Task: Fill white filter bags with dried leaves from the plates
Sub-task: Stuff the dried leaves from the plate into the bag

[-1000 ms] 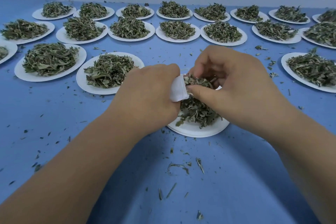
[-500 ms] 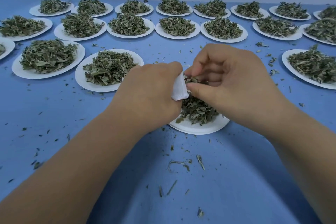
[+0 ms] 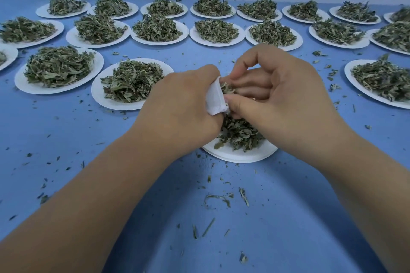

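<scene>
Leaves being pressed into a filter bag above the nearest plate

Since a second ago, the right hand (image 3: 277, 95) has been curled tighter against the bag mouth, so filling is judged under way. The white filter bag (image 3: 214, 98) is clamped in the left hand (image 3: 179, 108), with the right hand's fingertips (image 3: 230, 104) pinching dried leaves (image 3: 226, 88) at its 3 o'clock side. The plate (image 3: 239, 153) lies on the desk (image 3: 288, 217) at 6 o'clock below both hands.
</scene>
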